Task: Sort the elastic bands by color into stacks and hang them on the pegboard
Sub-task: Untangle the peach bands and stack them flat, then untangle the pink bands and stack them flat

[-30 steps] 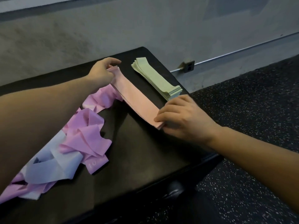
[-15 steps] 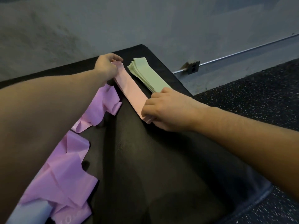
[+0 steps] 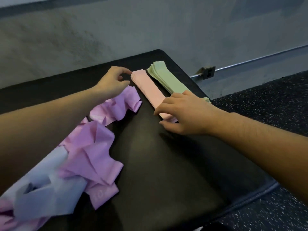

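A flat stack of pink bands [image 3: 148, 85] lies on the black bench [image 3: 166, 164], next to a stack of pale green bands [image 3: 166, 77] at the far right. My right hand [image 3: 181, 114] rests its fingers on the near end of the pink stack, thumb beneath on the bench. My left hand [image 3: 113, 82] hovers just left of the stack's far end, fingers loosely curled and holding nothing. A loose heap of purple bands [image 3: 93, 147] and a light blue band [image 3: 45, 189] sprawls along the left, under my left forearm.
A grey wall [image 3: 150, 30] rises behind the bench, with a metal conduit and an outlet box [image 3: 208, 73] low on it. Speckled black floor [image 3: 266, 100] lies to the right of the bench edge.
My left hand has let go of the far end of the pink stack and drawn slightly back. The pink stack now lies flat beside the green one; my right hand stays on its near end.
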